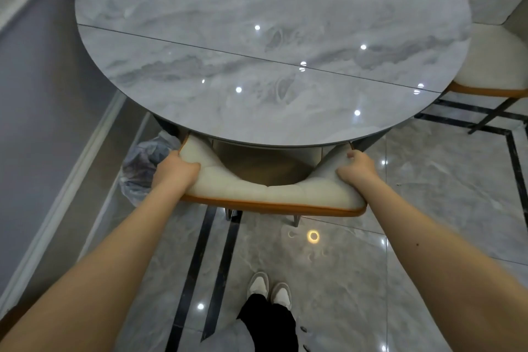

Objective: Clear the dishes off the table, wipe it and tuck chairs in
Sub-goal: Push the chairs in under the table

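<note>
table (pixel 228 37): glossy grey marble-look top, I see lights mirrored
chair (pixel 257 194): padded cream leather-look, stitched, orange edge
floor (pixel 428 180): polished marble-look tile

Both arms outstretched, left grip (pixel 174 170) and right grip (pixel 357 170) curled

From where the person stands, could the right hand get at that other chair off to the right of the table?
Probably not right away. The right hand grips the backrest of the near chair, as does the left hand. The other chair sits beyond the table edge, seemingly needing a step sideways.
</note>
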Demonstrator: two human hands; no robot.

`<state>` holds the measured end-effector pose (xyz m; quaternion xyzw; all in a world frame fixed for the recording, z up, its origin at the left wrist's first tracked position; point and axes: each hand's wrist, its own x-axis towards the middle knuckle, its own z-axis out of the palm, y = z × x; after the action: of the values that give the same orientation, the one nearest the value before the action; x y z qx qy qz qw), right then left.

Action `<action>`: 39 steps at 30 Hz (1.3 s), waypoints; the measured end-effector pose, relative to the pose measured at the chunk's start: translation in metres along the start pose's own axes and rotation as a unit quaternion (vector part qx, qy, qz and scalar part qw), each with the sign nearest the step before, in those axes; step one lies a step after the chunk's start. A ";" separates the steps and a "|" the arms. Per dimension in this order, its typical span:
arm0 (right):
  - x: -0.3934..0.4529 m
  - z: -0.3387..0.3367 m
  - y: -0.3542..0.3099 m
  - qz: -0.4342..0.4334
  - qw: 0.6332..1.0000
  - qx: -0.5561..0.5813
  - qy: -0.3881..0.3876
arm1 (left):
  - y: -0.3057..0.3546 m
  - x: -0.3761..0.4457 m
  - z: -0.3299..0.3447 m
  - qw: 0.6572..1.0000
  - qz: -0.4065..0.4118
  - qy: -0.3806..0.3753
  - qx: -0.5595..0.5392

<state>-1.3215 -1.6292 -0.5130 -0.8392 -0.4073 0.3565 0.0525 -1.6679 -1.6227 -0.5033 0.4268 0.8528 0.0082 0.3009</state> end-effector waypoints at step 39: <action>0.146 -0.406 0.394 0.012 0.974 0.216 0.068 | 0.550 -0.311 0.317 0.906 0.298 -0.267 -0.138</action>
<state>-0.7462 -1.7028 -0.4421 -0.8353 -0.3058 0.3787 0.2556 -0.9642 -1.5778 -0.4563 0.6014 0.5636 0.1008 0.5572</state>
